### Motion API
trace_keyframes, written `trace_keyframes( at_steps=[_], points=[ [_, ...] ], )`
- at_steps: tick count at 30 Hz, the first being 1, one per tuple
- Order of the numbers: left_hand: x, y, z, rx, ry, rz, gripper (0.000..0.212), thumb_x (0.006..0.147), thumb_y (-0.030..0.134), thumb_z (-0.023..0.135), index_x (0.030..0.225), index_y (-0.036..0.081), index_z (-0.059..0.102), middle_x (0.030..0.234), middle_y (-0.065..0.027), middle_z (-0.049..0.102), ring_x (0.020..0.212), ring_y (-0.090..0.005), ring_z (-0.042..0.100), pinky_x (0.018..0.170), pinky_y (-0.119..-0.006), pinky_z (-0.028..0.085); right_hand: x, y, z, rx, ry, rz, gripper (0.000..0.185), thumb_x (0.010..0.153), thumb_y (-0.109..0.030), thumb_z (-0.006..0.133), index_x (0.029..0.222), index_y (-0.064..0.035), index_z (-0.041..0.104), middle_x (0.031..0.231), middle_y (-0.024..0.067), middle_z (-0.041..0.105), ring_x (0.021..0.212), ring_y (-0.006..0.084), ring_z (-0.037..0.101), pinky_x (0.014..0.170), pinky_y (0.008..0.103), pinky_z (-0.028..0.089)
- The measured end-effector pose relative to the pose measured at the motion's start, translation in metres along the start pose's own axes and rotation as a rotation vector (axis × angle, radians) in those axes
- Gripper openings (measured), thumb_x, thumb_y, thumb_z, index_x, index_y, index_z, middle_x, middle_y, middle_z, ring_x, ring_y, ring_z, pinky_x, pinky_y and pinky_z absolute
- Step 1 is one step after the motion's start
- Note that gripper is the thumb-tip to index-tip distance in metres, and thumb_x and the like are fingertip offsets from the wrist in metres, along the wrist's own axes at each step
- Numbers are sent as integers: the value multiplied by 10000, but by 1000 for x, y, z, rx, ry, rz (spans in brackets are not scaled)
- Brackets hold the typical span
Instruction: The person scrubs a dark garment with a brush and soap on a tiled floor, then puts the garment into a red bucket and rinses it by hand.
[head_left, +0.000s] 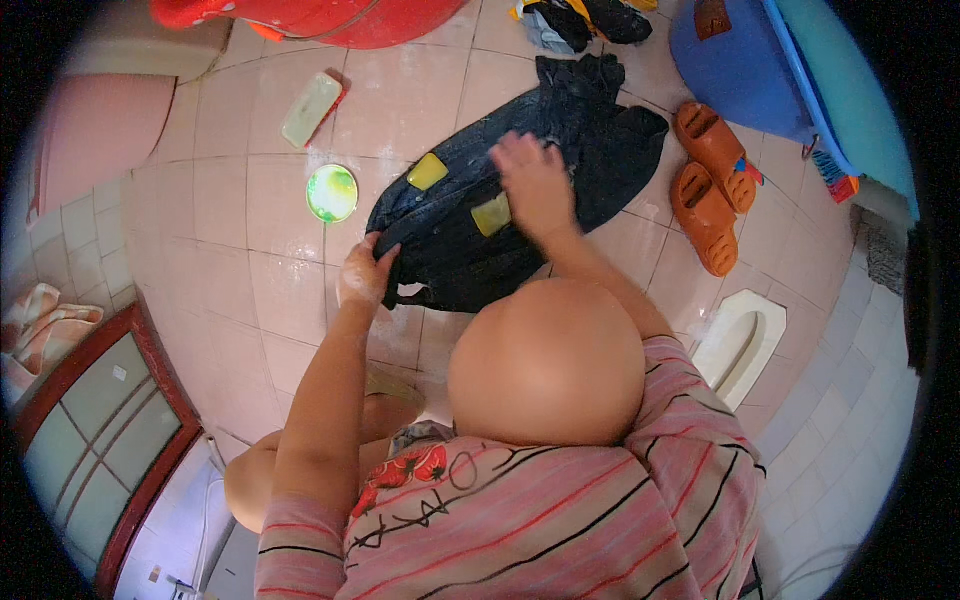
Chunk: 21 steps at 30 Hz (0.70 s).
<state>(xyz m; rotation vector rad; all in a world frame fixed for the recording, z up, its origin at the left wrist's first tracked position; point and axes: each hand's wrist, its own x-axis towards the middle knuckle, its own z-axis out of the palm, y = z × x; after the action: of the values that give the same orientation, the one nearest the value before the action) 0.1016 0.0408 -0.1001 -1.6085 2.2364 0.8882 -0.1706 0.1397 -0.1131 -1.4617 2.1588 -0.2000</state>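
A dark, wet-looking garment (465, 255) lies spread on the pink tiled floor before me. My left hand (365, 276) grips its near left edge between thumb and fingers. Over the middle of the cloth is my right hand (536, 184), fingers spread and a little blurred; whether it presses on the fabric I cannot tell. One yellow soap bar (427, 172) rests on the upper left of the garment. Another yellowish bar (492, 215) lies beside my right palm. To the left, a scrubbing brush (313, 109) with red bristles sits on the floor above a round green-and-white dish (332, 193).
Orange slippers (705, 217) stand right of the garment, near a squat toilet (742, 345). A blue tub (735, 67) with a small brush (836, 176) at its rim is at upper right. A red basin (360, 22) and a dark-and-yellow cloth bundle (585, 22) lie at the top.
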Motion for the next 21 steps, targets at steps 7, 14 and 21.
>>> trace_keyframes(
  at_steps=[7,14,21],
  points=[
    [12,1,0,-49,-8,-68,510,845,437,605,1175,48,579,1067,-229,621,1013,-368,586,881,-416,457,7,73,2,-286,543,263,571,839,-475,580,1354,-280,429,1444,47,362,1338,295,304,1043,618,215],
    [8,9,10,54,-33,-20,530,851,428,595,1221,54,531,1081,-244,610,1005,-387,585,870,-430,465,-14,-35,49,-36,177,-309,518,835,-335,612,1320,-208,482,1437,67,366,1334,322,293,1041,589,254],
    [-1,2,-1,87,-44,-9,526,820,410,646,1256,140,527,1079,-196,590,978,-365,598,849,-422,480,-8,6,43,-235,314,-314,541,824,-127,569,1325,-301,463,1391,-13,426,1275,229,378,1046,509,284]
  ],
)
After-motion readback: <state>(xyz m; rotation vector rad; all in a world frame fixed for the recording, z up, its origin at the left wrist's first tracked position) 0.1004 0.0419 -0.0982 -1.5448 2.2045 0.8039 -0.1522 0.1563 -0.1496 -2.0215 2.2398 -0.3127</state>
